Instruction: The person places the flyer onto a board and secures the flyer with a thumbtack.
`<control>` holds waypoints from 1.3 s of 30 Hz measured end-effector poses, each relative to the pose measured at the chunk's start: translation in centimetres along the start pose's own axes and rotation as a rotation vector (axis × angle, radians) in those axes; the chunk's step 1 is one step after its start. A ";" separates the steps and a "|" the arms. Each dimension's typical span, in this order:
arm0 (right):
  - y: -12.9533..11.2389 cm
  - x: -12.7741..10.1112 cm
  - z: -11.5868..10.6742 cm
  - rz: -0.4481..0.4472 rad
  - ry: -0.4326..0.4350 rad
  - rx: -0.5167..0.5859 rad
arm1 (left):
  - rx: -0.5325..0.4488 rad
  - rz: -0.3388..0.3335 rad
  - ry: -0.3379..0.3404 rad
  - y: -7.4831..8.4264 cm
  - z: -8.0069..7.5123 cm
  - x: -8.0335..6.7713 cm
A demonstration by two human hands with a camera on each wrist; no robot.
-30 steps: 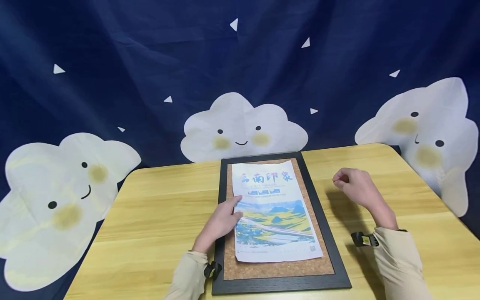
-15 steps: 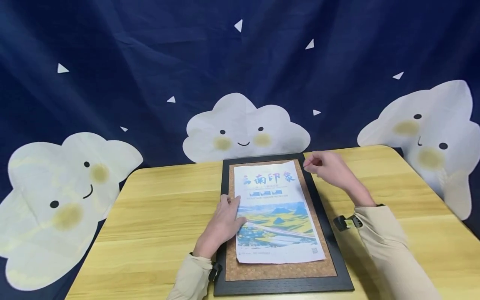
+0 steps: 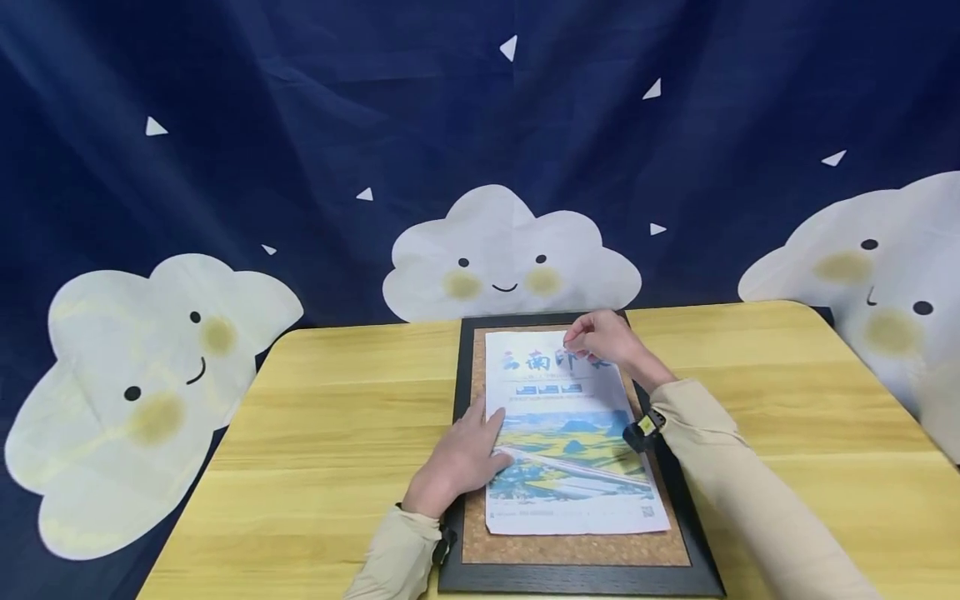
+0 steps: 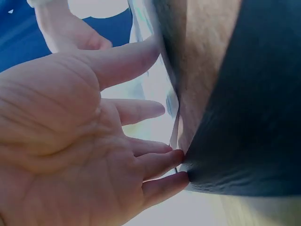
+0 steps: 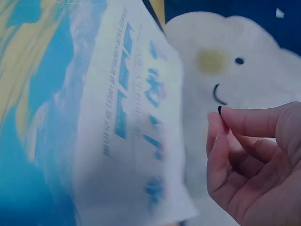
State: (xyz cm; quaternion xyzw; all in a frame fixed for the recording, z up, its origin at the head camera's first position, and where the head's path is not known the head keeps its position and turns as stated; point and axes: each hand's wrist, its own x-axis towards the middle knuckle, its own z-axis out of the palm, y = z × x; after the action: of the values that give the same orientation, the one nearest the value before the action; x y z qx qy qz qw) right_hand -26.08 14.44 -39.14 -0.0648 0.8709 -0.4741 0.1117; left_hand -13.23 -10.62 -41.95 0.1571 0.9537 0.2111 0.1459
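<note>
Left hand (image 3: 461, 457) is lying flat with the fingers straight, pressing down on the left edge of the poster (image 3: 570, 442) about halfway along its length – in the left wrist view you can see the fingertips (image 4: 162, 162) spread out against the paper and right up by the dark frame edge. Right hand (image 3: 600, 337) is up over the top right corner of the poster, fingers curled in, thumb and forefinger pinched together on something tiny and dark, looks like a pushpin (image 5: 219, 110), though it's too small to be sure. It covers the last bit of the title characters from the head camera.

The poster itself – blue and yellow landscape print with big characters at the top – lies on a cork board (image 3: 577, 550) with a black frame, cork showing round the edges. The right wrist view shows the poster's top corner lifting a little off the board. The board sits flat in the middle of a light wooden table (image 3: 337, 417), far edge close to the back of the table. Behind it all hangs a dark blue curtain (image 3: 300, 125) with smiley white clouds
</note>
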 end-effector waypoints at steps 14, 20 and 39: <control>2.3 4.0 2.2 0.232 -0.063 0.313 | 0.107 0.008 -0.055 0.1 0.2 0.1; 2.7 5.3 2.7 0.304 -0.025 0.363 | 0.096 -0.002 -0.054 0.0 0.1 0.1; 2.6 5.9 3.4 0.313 -0.018 0.325 | 0.142 -0.011 -0.055 0.3 0.2 0.4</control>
State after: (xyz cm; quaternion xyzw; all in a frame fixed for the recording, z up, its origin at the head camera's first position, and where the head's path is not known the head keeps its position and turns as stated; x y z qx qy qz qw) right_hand -30.90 11.85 -43.88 0.0856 0.7816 -0.5844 0.2007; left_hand -13.42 -10.10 -42.07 0.1675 0.9627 0.1379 0.1617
